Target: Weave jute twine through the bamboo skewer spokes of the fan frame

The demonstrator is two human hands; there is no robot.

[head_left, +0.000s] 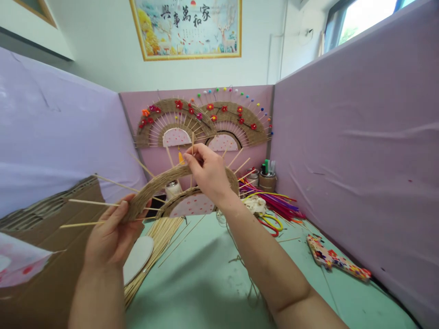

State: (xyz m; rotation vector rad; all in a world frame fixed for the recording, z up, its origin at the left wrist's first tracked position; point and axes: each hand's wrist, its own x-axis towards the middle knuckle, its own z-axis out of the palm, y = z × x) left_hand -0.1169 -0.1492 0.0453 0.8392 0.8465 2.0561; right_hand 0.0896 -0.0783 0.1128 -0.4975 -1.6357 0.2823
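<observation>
A half-round fan frame is held up in front of me, its arched band [161,181] wrapped in tan twine and thin wooden sticks poking outward like rays. At its base sits a half-disc of white fabric with red dots [192,206], edged with twine. My left hand [111,233] is closed round the band's left end, thumb on the near side, beside several sticks. At the top of the arch, my right hand [210,173] pinches an upright wooden stick [192,138] between thumb and fingers. My right wrist hides part of the frame's right side.
Thin sticks [164,233] lie in a bundle under a white oval piece [140,258]. Cardboard [65,246] stands left. At right are pipe cleaners [284,208], yellow-and-red-handled scissors [273,222] and a flower-patterned glue gun [334,260] with a cord. Two decorated fans [236,119] hang behind.
</observation>
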